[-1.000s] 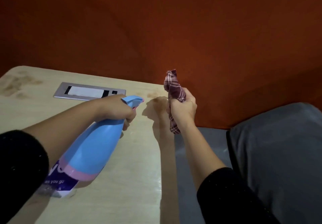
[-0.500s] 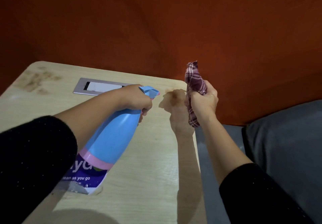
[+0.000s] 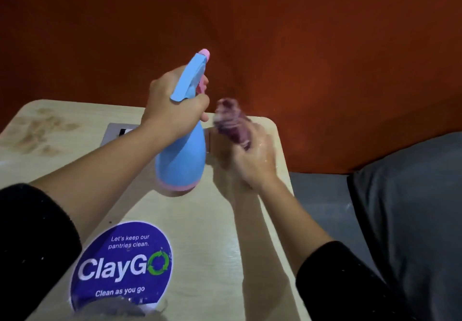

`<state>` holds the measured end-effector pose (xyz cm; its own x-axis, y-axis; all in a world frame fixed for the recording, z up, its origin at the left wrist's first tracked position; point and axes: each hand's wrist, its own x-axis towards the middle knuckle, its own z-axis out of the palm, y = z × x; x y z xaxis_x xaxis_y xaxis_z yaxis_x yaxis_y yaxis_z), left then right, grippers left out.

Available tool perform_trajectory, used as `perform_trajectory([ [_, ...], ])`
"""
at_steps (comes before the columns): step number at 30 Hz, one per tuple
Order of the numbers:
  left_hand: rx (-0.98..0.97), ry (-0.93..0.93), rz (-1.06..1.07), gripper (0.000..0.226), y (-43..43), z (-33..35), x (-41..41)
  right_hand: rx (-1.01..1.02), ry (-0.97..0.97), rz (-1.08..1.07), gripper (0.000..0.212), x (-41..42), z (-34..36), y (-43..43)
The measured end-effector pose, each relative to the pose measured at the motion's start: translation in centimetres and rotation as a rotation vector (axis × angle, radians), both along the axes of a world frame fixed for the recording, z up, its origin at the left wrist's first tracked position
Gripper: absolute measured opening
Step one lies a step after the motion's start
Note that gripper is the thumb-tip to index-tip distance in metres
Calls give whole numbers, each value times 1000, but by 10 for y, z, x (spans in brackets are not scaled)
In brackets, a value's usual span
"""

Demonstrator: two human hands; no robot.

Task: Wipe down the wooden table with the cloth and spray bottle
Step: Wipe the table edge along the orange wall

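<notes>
My left hand grips the neck of a light blue spray bottle with a pink nozzle and a pink band, held upright above the pale wooden table. Its nozzle points up and away toward the wall. Just right of the bottle, my right hand holds a bunched maroon checked cloth, blurred by motion, low over the table's far right corner. Brownish smears mark the far left of the tabletop.
A metal socket plate is set into the table behind my left arm. A round blue ClayGo sticker lies on the near part. An orange-red wall stands behind. A grey cushioned seat lies to the right.
The bottle has swung from lying tilted low over the table to upright and higher. The right hand with the cloth has come down toward the far right corner. The round sticker is uncovered.
</notes>
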<state>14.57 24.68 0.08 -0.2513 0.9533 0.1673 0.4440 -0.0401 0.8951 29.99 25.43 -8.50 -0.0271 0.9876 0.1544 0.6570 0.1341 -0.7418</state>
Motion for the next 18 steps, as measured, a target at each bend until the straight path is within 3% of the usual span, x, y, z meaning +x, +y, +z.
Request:
perform_trajectory([
  [3, 39, 58, 12, 21, 1, -5, -6, 30, -342, 203, 59, -27, -24, -12],
  [5, 57, 73, 5, 25, 2, -8, -8, 53, -446, 206, 64, -32, -35, -14],
  [9, 109, 70, -13, 24, 7, -10, -2, 92, -452, 124, 64, -19, -41, 12],
  [16, 128, 74, -48, 23, 10, -13, -2, -36, -457, -159, 49, 9, -34, 55],
  [18, 128, 77, -37, 23, 9, -14, -1, -52, -332, -296, 39, 2, -26, 57],
])
